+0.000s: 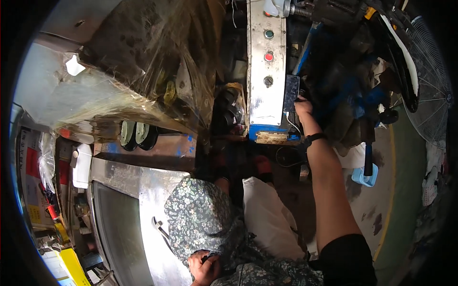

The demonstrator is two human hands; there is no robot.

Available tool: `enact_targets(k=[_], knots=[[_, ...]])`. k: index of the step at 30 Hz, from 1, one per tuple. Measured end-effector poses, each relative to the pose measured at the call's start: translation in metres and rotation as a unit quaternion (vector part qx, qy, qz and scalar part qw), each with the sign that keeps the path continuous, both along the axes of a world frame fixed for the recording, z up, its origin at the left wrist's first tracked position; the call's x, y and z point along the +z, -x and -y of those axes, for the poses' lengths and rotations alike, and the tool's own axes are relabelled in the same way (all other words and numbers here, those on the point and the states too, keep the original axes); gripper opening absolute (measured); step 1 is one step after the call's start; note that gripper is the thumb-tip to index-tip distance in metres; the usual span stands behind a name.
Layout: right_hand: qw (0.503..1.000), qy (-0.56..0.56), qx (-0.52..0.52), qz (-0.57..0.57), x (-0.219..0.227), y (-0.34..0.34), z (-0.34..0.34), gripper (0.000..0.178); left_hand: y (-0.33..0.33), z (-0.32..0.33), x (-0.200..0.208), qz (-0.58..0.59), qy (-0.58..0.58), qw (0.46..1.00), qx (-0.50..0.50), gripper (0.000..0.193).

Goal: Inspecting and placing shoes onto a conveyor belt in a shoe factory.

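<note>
My right hand [304, 107] reaches forward at the end of a stretched arm. Its fingers are curled at the side of a dark, scuffed box [291, 93], fixed beside a pale metal control panel [268, 102]. A small dark part shows at the fingertips, too small to name. The panel carries a green button [269, 34], a red button [269, 56] and a dark rotary switch [268, 81]. Down on my lap, over the dark floral cloth [198, 214], my left hand [204, 268] is closed around something dark that its fingers mostly hide.
Left of my lap stands a metal table [155, 205] with a wrench-like tool [160, 228] at its edge. Plastic sheeting [162, 52] drapes a machine ahead, with dark shoes [140, 135] below. A large fan [434, 90], dark machinery and a light-blue basket [365, 177] are at right.
</note>
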State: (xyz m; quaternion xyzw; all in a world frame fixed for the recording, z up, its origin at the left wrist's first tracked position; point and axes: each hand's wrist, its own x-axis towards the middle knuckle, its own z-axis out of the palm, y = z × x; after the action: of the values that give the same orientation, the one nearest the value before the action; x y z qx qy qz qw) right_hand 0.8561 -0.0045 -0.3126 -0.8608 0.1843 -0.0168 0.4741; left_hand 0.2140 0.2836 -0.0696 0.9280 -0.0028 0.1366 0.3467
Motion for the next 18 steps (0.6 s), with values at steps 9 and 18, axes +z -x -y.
enact_targets(k=[9,18], knots=[[0.991,0.107,0.065,-0.038,0.03,-0.002,-0.018,0.037,0.03,0.009,-0.012,-0.302,0.537,0.752,0.237,0.023],[0.997,-0.012,0.045,-0.054,0.007,-0.02,0.004,0.033,0.01,0.014,0.016,-0.254,0.261,0.908,0.206,0.008]])
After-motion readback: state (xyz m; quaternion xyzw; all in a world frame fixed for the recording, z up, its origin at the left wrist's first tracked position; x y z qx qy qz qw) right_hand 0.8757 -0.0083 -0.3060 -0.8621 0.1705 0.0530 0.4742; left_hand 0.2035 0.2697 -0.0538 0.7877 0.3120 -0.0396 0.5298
